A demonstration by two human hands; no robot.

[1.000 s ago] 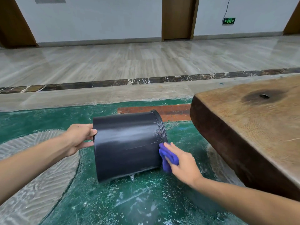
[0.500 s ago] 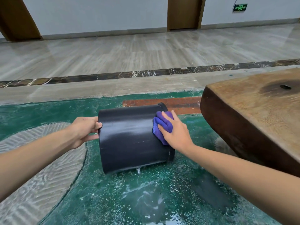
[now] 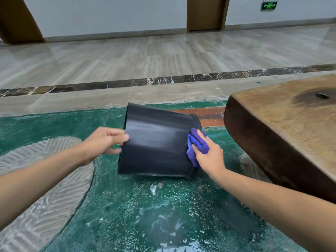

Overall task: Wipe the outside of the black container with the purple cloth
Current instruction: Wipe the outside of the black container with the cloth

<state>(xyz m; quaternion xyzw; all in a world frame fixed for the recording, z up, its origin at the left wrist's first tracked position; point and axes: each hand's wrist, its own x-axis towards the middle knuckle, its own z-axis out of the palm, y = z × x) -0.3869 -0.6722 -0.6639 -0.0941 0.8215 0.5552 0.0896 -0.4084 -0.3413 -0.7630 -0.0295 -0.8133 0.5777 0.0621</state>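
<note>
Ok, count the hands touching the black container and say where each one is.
2. The left hand steadies the black container at its left end; the right hand presses the purple cloth against its right end.

floor (image 3: 163,215): green, wet | bucket (image 3: 156,142) on its side, on floor | wood slab (image 3: 281,128) just R of bucket

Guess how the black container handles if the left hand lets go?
Black container lies on its side, round-walled, so it probably rolls. Its glossy wall and the wet green floor suggest it slides easily. Likely light: the left hand steadies it with fingertips.
</note>
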